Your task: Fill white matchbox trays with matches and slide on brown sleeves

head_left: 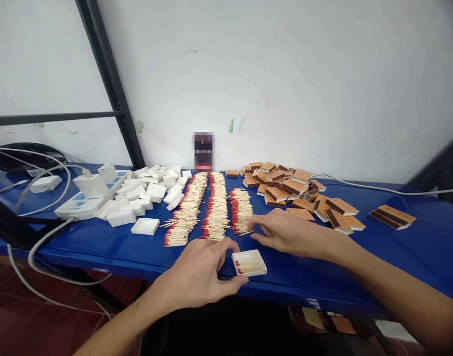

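Note:
My left hand point(200, 274) rests at the blue table's near edge, thumb and fingers closed on the side of a small white matchbox tray point(249, 262) with a few red-tipped matches in it. My right hand point(286, 231) lies just beyond the tray, its fingertips pinching at the near end of the shortest row of matches point(240, 210). Two longer rows of matches point(202, 207) lie to the left of that row.
A heap of empty white trays point(145, 195) lies at the left, a pile of orange matchbox sleeves point(296, 190) at the right, with two more sleeves point(392, 216) further right. White chargers and cables point(78, 195) occupy the far left. A wall stands behind the blue table point(415, 247).

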The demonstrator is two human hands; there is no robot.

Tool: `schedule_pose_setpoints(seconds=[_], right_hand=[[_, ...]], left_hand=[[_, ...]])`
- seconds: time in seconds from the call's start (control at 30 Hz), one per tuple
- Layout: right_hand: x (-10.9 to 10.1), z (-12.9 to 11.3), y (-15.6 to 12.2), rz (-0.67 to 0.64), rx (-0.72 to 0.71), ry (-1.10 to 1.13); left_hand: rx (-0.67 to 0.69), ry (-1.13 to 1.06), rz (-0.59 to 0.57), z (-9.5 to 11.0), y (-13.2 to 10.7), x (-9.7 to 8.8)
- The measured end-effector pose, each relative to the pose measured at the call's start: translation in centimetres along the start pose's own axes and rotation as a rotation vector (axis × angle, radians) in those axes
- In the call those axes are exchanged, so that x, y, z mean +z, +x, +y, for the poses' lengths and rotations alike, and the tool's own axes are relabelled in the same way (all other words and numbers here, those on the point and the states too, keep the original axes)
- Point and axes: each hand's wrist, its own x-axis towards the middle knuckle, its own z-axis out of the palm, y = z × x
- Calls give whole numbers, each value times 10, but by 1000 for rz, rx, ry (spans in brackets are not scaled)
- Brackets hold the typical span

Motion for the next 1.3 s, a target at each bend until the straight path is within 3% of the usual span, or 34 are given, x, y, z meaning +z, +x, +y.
schedule_pose_setpoints(seconds=[0.3,0.57,0.7,0.9,1.1,1.3], right_hand=[[12,10,7,-3,-65,59],[2,0,3,-91,18,106],[-7,-4,-4,-54,39,184],[-9,-18,-9,-135,-46,333],[1,-6,-1,26,42,139],[15,6,5,26,24,22]], left_hand=[[21,3,-11,0,0,-1],[22,18,10,-1,0,0],[-17,1,32,-1,1,2],[-33,-9,44,-3,2,3],[-10,-9,22,-3,2,2],[51,51,-35,-2,-2,-1]])
